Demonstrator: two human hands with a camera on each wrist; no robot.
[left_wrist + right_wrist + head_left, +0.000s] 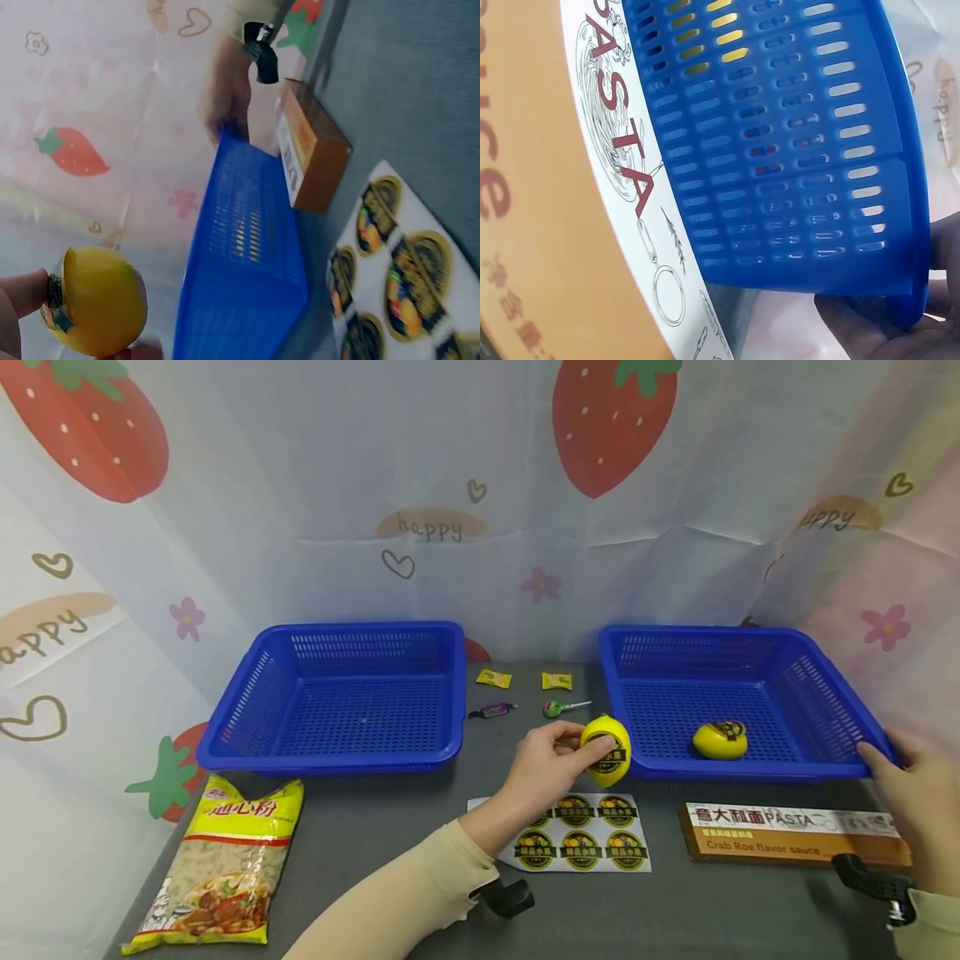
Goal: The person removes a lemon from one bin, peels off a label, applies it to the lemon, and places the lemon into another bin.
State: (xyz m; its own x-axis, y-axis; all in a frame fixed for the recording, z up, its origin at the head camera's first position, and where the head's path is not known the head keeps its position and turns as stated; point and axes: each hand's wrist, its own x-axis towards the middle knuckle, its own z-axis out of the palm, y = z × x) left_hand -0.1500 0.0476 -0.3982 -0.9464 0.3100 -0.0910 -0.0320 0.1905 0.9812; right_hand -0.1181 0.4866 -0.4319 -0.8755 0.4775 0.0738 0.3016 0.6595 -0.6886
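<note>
My left hand [551,758] pinches a yellow lemon [609,733] between thumb and fingers, just outside the left end of the right-hand blue basket [750,770]. On the lemon's near face is a round black-and-gold sticker, partly under the thumb. The left wrist view shows the same lemon [105,304] from the side. A second stickered lemon [716,743] lies inside that basket, near its front wall. At the basket's front right corner, my right hand [917,785] grips the rim; in the right wrist view, fingers [862,322] curl around the blue corner.
A sheet of round stickers [581,853] lies below the left forearm. A pasta box [795,843] sits before the right basket. Left stand another blue basket [330,763] and a pasta bag [225,868]. Between baskets are wrapped candies [493,711] and a lollipop [553,708].
</note>
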